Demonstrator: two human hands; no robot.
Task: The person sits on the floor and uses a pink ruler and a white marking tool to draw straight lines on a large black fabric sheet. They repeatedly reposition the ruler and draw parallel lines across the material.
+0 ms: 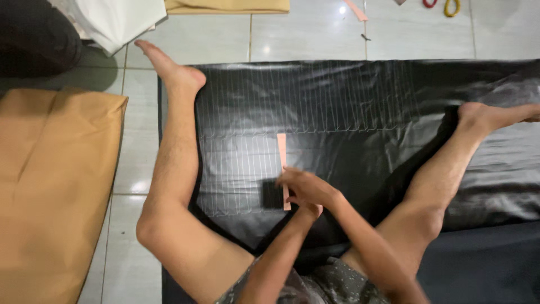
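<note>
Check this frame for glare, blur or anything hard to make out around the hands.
Head view: glare sheens the black sheet and the floor tiles; the right hand is slightly motion-blurred, hiding most of the left hand; the pink strip reads clearly, the dark block barely.

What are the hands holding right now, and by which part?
The right hand presses down the lower end of the pink strip on the black sheet. The left hand is mostly hidden; its grip cannot be told.
</note>
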